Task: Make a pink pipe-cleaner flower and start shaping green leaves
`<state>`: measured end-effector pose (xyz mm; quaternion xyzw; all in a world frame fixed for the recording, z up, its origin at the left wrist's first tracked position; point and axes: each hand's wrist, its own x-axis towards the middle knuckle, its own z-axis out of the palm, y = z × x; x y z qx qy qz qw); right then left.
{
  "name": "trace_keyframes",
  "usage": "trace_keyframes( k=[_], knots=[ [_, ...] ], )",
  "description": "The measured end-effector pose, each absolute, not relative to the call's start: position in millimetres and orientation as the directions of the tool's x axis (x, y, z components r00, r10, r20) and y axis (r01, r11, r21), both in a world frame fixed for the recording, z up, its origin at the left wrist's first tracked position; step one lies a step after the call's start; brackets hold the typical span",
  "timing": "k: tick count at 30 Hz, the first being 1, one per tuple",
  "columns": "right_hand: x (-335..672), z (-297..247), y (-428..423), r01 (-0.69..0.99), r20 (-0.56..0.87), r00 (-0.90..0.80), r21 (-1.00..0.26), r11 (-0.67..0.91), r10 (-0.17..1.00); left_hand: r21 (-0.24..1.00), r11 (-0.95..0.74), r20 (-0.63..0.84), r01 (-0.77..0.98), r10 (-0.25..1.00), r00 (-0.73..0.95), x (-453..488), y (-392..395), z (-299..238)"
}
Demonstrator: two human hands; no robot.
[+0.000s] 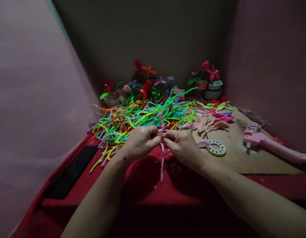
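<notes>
My left hand (144, 140) and my right hand (181, 143) meet in the middle, fingertips nearly touching. Both pinch a pale pink pipe cleaner (162, 165), whose one end sticks up above the fingers while the other hangs down over the red cloth. The part between my fingers is hidden. Just behind the hands spreads a tangled heap of colourful pipe cleaners (143, 115), mostly green, yellow, blue and orange. To the right of my right hand, a round disc with holes (216, 147) lies with a light pink strip at its left side.
A pink glue gun (274, 143) rests on the wooden board (242, 162) at right. Pale pink folded pieces (209, 125) lie behind the disc. A dark flat phone-like object (72, 173) is at left on the red cloth (148, 191). Fuzzy flowers (145, 89) and a lidded jar (213, 90) stand at the back.
</notes>
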<state>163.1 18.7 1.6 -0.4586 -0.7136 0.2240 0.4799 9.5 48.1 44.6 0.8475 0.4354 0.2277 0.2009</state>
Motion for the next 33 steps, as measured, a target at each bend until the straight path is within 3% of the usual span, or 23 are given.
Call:
trace_keyframes(
  k=[3, 5, 7, 11, 14, 18, 21, 24, 29, 31, 33],
  knots=[
    [162, -2, 14, 0.580, 0.654, -0.145, -0.552, 0.599, 0.743, 0.910, -0.131, -0.076, 0.394, 0.881, 0.467, 11, 52, 40],
    [162, -3, 13, 0.582, 0.719, -0.124, -0.506, 0.637, 0.684, 0.975, 0.118, -0.198, 0.190, 0.850, 0.489, 12, 56, 37],
    [162, -1, 13, 0.515, 0.697, -0.065, -0.590, 0.622, 0.714, 0.973, 0.218, -0.226, 0.077, 0.827, 0.514, 13, 58, 35],
    [163, 6, 16, 0.147, 0.427, -0.011, -0.894, 0.424, 0.904, 0.999, -0.003, -0.017, 0.042, 0.886, 0.463, 11, 52, 43],
    [165, 12, 17, -0.118, 0.283, -0.075, -0.955, 0.273, 0.956, 0.957, -0.269, 0.197, 0.106, 0.875, 0.442, 9, 47, 50],
    [167, 17, 16, -0.200, 0.250, -0.139, -0.955, 0.220, 0.958, 0.776, -0.584, 0.406, 0.239, 0.752, 0.520, 9, 45, 53],
    [167, 20, 14, -0.182, 0.253, -0.173, -0.958, 0.222, 0.952, 0.627, -0.720, 0.522, 0.298, 0.672, 0.526, 9, 45, 52],
    [165, 17, 10, -0.100, 0.266, -0.160, -0.962, 0.252, 0.951, 0.609, -0.707, 0.496, 0.359, 0.693, 0.524, 10, 44, 51],
    [160, 8, 8, 0.268, 0.480, -0.038, -0.840, 0.472, 0.876, 0.809, -0.425, 0.177, 0.406, 0.835, 0.520, 14, 41, 48],
    [159, 7, 10, 0.256, 0.485, -0.046, -0.840, 0.479, 0.874, 0.860, -0.348, 0.129, 0.373, 0.856, 0.500, 15, 43, 47],
    [160, 9, 12, 0.115, 0.376, -0.077, -0.917, 0.383, 0.924, 0.887, -0.305, 0.119, 0.347, 0.876, 0.466, 14, 46, 46]
  ],
)
